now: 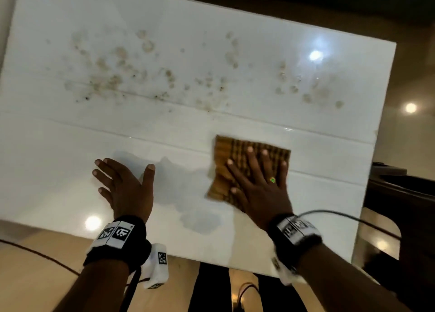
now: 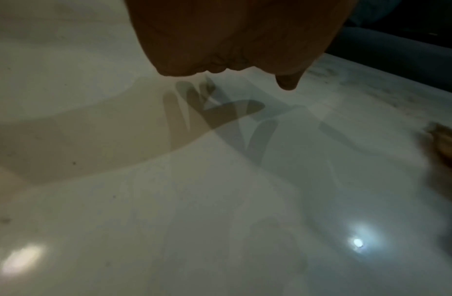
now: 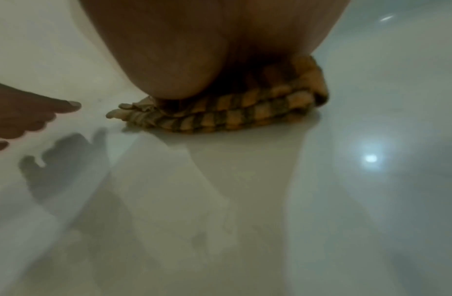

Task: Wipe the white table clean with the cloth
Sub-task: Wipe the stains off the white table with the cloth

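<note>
While the left hand (image 1: pixel 124 189) hovers spread and empty, the right hand (image 1: pixel 256 184) presses flat-fingered on the soft, limp, folded cloth (image 1: pixel 226 156), best driven palm-down across the slick bench (image 1: pixel 70 135).

Glossy tan floor (image 1: pixel 400 133) at 3 o'clock, mirroring round lamp glare (image 1: pixel 410 107). Dark furniture (image 1: pixel 404 194) at 4 o'clock. Dim room.

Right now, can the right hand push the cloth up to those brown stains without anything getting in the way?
Probably yes. The right hand lies flat on the cloth, and the table between it and the stains is bare. The left hand sits off to the side.
</note>
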